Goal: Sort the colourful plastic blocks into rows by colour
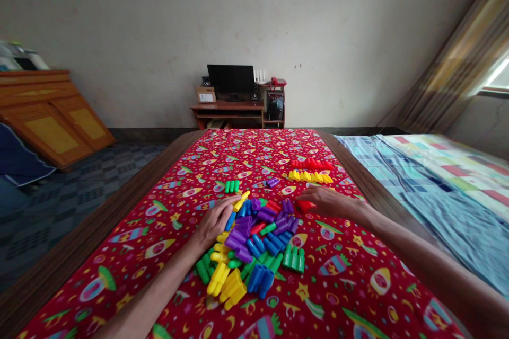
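Note:
A heap of plastic toy blocks (254, 246) in yellow, green, blue, purple and red lies on a red patterned cloth (342, 286). My left hand (215, 221) rests at the heap's left edge, fingers curled on a yellow block (241, 201) and touching a blue one. At the heap's right, my right hand (326, 201) lies palm down, fingers closed on a red block (304, 205). Beyond it sit a row of red blocks (311, 164) and a row of yellow blocks (310, 176). A green piece (231, 186) and a purple piece (272, 182) lie apart.
The cloth covers a wooden table (75, 246). A bed with a checked sheet (437, 185) runs along the right. A wooden cabinet (51, 116) stands at left. Against the far wall is a desk with a monitor (230, 82). Curtains (457, 63) hang at right.

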The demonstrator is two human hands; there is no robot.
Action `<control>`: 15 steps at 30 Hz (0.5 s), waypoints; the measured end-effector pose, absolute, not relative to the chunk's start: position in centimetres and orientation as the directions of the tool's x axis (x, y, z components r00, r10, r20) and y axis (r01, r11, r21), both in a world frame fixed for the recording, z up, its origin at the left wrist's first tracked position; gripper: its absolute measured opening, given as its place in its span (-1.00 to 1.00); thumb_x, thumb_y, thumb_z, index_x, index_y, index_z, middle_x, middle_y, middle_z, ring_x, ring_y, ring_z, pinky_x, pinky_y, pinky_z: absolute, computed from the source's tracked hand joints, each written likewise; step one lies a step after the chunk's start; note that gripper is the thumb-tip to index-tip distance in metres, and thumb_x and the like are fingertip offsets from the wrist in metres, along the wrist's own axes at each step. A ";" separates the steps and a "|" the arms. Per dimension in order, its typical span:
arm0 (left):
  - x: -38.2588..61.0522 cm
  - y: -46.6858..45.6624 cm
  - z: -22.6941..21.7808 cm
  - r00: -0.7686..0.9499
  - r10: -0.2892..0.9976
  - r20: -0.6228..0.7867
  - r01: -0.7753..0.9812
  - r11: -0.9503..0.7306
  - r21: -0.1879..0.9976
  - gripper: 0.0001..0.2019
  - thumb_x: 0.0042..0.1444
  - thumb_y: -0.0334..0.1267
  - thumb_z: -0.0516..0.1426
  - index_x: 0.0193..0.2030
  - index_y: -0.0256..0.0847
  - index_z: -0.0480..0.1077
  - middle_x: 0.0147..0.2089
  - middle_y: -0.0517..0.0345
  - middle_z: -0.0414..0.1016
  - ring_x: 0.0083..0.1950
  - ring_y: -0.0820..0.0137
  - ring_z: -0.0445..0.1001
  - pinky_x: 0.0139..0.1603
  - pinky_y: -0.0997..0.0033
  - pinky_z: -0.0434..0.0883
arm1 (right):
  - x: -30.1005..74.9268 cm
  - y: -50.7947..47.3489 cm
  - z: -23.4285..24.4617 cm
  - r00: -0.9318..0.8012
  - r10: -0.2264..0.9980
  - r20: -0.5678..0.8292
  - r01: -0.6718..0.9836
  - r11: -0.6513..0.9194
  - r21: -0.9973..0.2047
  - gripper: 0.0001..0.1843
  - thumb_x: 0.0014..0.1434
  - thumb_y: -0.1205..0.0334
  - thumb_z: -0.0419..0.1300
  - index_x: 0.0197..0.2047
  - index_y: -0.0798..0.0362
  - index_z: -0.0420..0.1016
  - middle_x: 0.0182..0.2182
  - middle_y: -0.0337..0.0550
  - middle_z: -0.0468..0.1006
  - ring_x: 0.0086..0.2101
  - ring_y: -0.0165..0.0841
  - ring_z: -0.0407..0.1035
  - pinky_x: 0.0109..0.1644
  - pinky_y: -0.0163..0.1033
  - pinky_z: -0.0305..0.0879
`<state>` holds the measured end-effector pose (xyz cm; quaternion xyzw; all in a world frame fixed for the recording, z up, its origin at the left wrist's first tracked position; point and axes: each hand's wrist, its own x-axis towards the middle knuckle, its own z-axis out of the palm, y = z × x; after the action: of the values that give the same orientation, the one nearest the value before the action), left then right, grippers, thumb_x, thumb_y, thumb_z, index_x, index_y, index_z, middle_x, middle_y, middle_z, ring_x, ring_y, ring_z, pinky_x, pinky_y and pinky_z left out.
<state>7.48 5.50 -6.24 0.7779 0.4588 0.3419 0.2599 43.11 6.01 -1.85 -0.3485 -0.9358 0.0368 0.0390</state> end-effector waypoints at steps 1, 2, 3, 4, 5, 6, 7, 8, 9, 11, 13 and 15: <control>7.5 5.5 -6.3 0.344 0.892 0.294 0.535 -0.443 0.719 -0.45 0.28 0.07 -0.17 0.09 -0.23 0.45 0.16 -0.08 0.46 0.21 0.22 0.39 0.30 0.17 0.26 | 43.3 6.8 -1.5 -0.730 0.678 0.083 0.671 0.735 -0.099 -0.70 0.18 0.38 0.20 -0.01 0.06 0.52 -0.17 -0.03 0.60 -0.17 -0.28 0.47 -0.11 -0.24 0.35; 7.4 5.5 -6.3 0.344 0.892 0.293 0.533 -0.443 0.721 -0.45 0.28 0.07 -0.17 0.09 -0.23 0.45 0.17 -0.08 0.46 0.21 0.22 0.38 0.30 0.17 0.26 | 43.5 7.8 -1.0 -0.695 0.708 0.124 0.701 0.706 -0.102 -0.67 0.18 0.36 0.21 0.03 0.05 0.51 -0.15 -0.02 0.60 -0.16 -0.28 0.47 -0.12 -0.25 0.35; 7.4 5.6 -6.4 0.346 0.892 0.292 0.532 -0.443 0.722 -0.44 0.28 0.07 -0.17 0.09 -0.23 0.44 0.17 -0.08 0.46 0.21 0.22 0.38 0.31 0.18 0.26 | 43.7 8.9 -0.4 -0.649 0.743 0.163 0.738 0.667 -0.103 -0.64 0.18 0.34 0.21 0.06 0.04 0.50 -0.13 -0.02 0.60 -0.16 -0.27 0.48 -0.12 -0.26 0.35; 7.4 5.6 -6.5 0.346 0.892 0.292 0.531 -0.443 0.723 -0.45 0.28 0.07 -0.17 0.09 -0.23 0.44 0.17 -0.08 0.46 0.21 0.23 0.38 0.31 0.18 0.25 | 43.9 10.2 0.1 -0.597 0.779 0.192 0.778 0.621 -0.097 -0.62 0.18 0.32 0.21 0.08 0.04 0.50 -0.13 -0.01 0.60 -0.16 -0.27 0.48 -0.13 -0.26 0.35; 7.4 5.7 -6.7 0.346 0.891 0.294 0.529 -0.444 0.723 -0.45 0.28 0.07 -0.16 0.09 -0.23 0.45 0.17 -0.08 0.46 0.21 0.23 0.38 0.31 0.18 0.25 | 44.2 11.6 0.6 -0.542 0.814 0.208 0.820 0.567 -0.081 -0.61 0.18 0.31 0.21 0.09 0.05 0.50 -0.14 -0.01 0.61 -0.17 -0.25 0.49 -0.12 -0.25 0.35; 7.3 5.7 -6.8 0.344 0.889 0.302 0.525 -0.449 0.723 -0.45 0.28 0.07 -0.16 0.09 -0.22 0.45 0.16 -0.07 0.47 0.21 0.23 0.39 0.31 0.17 0.26 | 44.4 13.1 1.0 -0.492 0.844 0.214 0.856 0.513 -0.057 -0.61 0.18 0.32 0.21 0.10 0.07 0.50 -0.15 0.00 0.62 -0.16 -0.23 0.49 -0.11 -0.24 0.36; 7.3 5.8 -6.8 0.342 0.886 0.313 0.519 -0.456 0.723 -0.45 0.28 0.07 -0.16 0.08 -0.22 0.46 0.15 -0.07 0.47 0.21 0.22 0.39 0.31 0.16 0.26 | 44.6 14.4 1.2 -0.449 0.868 0.214 0.885 0.465 -0.030 -0.59 0.17 0.34 0.21 0.10 0.08 0.51 -0.16 0.02 0.62 -0.15 -0.21 0.49 -0.09 -0.22 0.36; 7.3 5.8 -6.8 0.339 0.883 0.324 0.514 -0.462 0.722 -0.46 0.28 0.07 -0.15 0.07 -0.21 0.46 0.14 -0.07 0.48 0.20 0.21 0.39 0.30 0.15 0.26 | 44.8 15.7 1.3 -0.417 0.885 0.208 0.904 0.428 -0.006 -0.58 0.15 0.36 0.22 0.11 0.07 0.51 -0.15 0.02 0.63 -0.13 -0.19 0.49 -0.07 -0.20 0.36; 7.3 5.9 -6.8 0.338 0.881 0.332 0.511 -0.468 0.721 -0.46 0.28 0.07 -0.15 0.06 -0.21 0.47 0.13 -0.06 0.49 0.20 0.21 0.39 0.30 0.14 0.27 | 45.0 16.8 1.2 -0.398 0.896 0.198 0.914 0.404 0.011 -0.55 0.15 0.37 0.22 0.12 0.06 0.50 -0.14 0.03 0.62 -0.11 -0.18 0.49 -0.05 -0.18 0.36; 7.3 5.8 -6.6 0.342 0.879 0.333 0.513 -0.471 0.717 -0.49 0.28 0.05 -0.14 0.06 -0.19 0.47 0.11 -0.05 0.51 0.20 0.20 0.40 0.30 0.12 0.28 | 45.2 18.3 0.7 -0.394 0.904 0.168 0.918 0.396 0.027 -0.51 0.14 0.38 0.22 0.16 0.03 0.47 -0.09 0.01 0.61 -0.10 -0.19 0.49 -0.03 -0.18 0.37; 7.4 5.7 -6.4 0.348 0.881 0.320 0.523 -0.466 0.714 -0.51 0.28 0.03 -0.13 0.06 -0.17 0.47 0.09 -0.04 0.52 0.20 0.21 0.40 0.29 0.12 0.29 | 45.4 19.1 0.0 -0.404 0.906 0.126 0.915 0.401 0.046 -0.50 0.15 0.36 0.23 0.18 0.00 0.45 -0.08 0.00 0.61 -0.11 -0.20 0.49 -0.04 -0.18 0.38; 7.4 5.6 -6.3 0.349 0.882 0.316 0.529 -0.463 0.711 -0.51 0.29 0.01 -0.13 0.06 -0.18 0.47 0.09 -0.04 0.52 0.20 0.22 0.40 0.29 0.13 0.29 | 45.5 19.3 -0.5 -0.405 0.910 0.089 0.914 0.400 0.065 -0.52 0.16 0.33 0.24 0.17 0.00 0.46 -0.09 0.00 0.61 -0.12 -0.19 0.49 -0.05 -0.18 0.37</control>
<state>7.44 5.64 -6.32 0.7811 0.4517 0.3487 0.2535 45.53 19.30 -0.54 -0.5452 -0.8365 -0.0517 0.0198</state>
